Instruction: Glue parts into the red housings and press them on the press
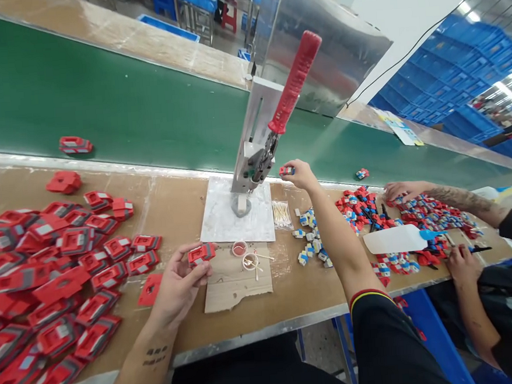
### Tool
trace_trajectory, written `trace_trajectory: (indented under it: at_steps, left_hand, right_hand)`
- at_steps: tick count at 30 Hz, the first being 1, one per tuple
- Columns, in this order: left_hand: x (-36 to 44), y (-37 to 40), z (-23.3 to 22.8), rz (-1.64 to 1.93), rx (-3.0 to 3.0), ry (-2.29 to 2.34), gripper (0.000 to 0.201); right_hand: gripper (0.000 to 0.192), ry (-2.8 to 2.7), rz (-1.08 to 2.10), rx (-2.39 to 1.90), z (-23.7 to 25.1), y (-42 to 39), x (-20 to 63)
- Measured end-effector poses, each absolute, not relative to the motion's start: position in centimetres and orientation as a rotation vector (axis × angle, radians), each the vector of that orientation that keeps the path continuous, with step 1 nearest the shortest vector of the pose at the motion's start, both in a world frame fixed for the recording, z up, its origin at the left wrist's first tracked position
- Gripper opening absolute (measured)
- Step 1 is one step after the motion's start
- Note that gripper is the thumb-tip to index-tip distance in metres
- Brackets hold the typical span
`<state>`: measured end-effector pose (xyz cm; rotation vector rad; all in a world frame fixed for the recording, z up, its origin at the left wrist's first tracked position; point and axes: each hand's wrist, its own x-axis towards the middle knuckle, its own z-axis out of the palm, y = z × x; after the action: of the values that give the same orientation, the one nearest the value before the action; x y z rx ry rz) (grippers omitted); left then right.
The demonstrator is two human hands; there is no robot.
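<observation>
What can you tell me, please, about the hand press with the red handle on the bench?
The hand press stands upright on a pale square base plate at the bench's back edge, beside the green conveyor belt. It has a grey metal column, a dark linkage and a long red ribbed handle, raised and tilted right. Neither hand touches it; the right hand holds a small part close by.

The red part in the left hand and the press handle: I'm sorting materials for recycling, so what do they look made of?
The red part in the left hand looks like moulded plastic: uniform colour, slight sheen, grey inset. The press handle seems to have a red rubbery or vinyl grip, ribbed and matte, presumably over metal, since its linkage below looks like bare steel.
</observation>
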<state>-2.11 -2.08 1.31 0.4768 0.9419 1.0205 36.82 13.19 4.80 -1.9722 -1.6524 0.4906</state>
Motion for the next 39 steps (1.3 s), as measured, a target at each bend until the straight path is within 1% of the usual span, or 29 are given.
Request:
trace_trajectory:
  at_steps: [3, 5, 7, 9, 11, 14, 16, 17, 20, 23, 27, 29, 32, 34, 37, 39]
  left_hand:
    - [-2.1, -2.0, 1.0, 1.052, 0.48, 0.952, 0.07]
    - [-2.2, -1.9, 0.8, 1.066, 0.497, 0.943, 0.068]
    - [-2.4, -1.9, 0.6, 1.078, 0.53, 0.927, 0.065]
    - [-2.5, -2.0, 0.5, 1.09, 0.558, 0.912, 0.063]
    - [-2.5, -2.2, 0.5, 1.089, 0.577, 0.911, 0.063]
    - [-2.3, -2.4, 0.8, 1.081, 0.618, 0.928, 0.063]
    - [-2.0, -2.5, 1.1, 1.084, 0.666, 0.927, 0.06]
    - [-1.8, -2.5, 1.3, 1.09, 0.696, 0.924, 0.059]
    - [-1.5, -2.7, 2.0, 1.105, 0.822, 0.933, 0.054]
    - [-1.6, -3.2, 2.7, 1.114, 0.969, 0.968, 0.051]
    - [-1.3, -4.6, 3.5, 1.105, 1.035, 1.019, 0.05]
    - [-0.5, -5.4, 3.8, 1.076, 1.052, 1.015, 0.049]
    - [1.2, -6.5, 4.2, 1.041, 1.118, 0.986, 0.043]
    - [2.1, -7.1, 4.2, 1.047, 1.194, 0.963, 0.037]
    - [2.9, -7.8, 3.8, 1.133, 1.344, 0.936, 0.032]
    - [3.0, -8.0, 3.4, 1.201, 1.409, 0.938, 0.032]
  right_hand:
    - [0.027, -1.783, 0.455, -2.078, 4.8, 17.2, 37.5]
    - [0.028, -1.841, 0.42, -2.109, 4.6, 17.7, 37.8]
    - [0.037, -1.867, 0.35, -2.112, 4.5, 16.2, 38.6]
    - [0.051, -1.862, 0.256, -2.101, 4.6, 12.8, 39.8]
    - [0.056, -1.856, 0.178, -2.091, 4.9, 7.9, 41.0]
    - [0.045, -1.934, 0.177, -2.076, 4.9, 0.6, 41.8]
    - [0.036, -2.036, 0.229, -2.052, 4.3, -2.3, 41.5]
    - [0.035, -2.085, 0.259, -2.036, 4.0, -3.0, 41.2]
    - [0.039, -2.173, 0.336, -1.99, 3.2, -2.4, 40.2]
    - [0.032, -2.165, 0.373, -1.927, 3.4, -1.5, 39.3]
    - [0.022, -2.017, 0.35, -1.814, 4.1, -4.3, 37.0]
    - [0.02, -1.832, 0.424, -1.659, 3.7, -6.9, 34.4]
    - [0.033, -1.341, 0.719, -1.234, 2.7, -10.1, 28.9]
    - [0.037, -1.117, 0.855, -1.07, 2.3, -11.3, 25.0]
    - [0.038, -0.938, 0.921, -1.035, 2.4, -12.0, 20.6]
    - [0.045, -0.886, 0.903, -1.082, 2.4, -12.2, 18.8]
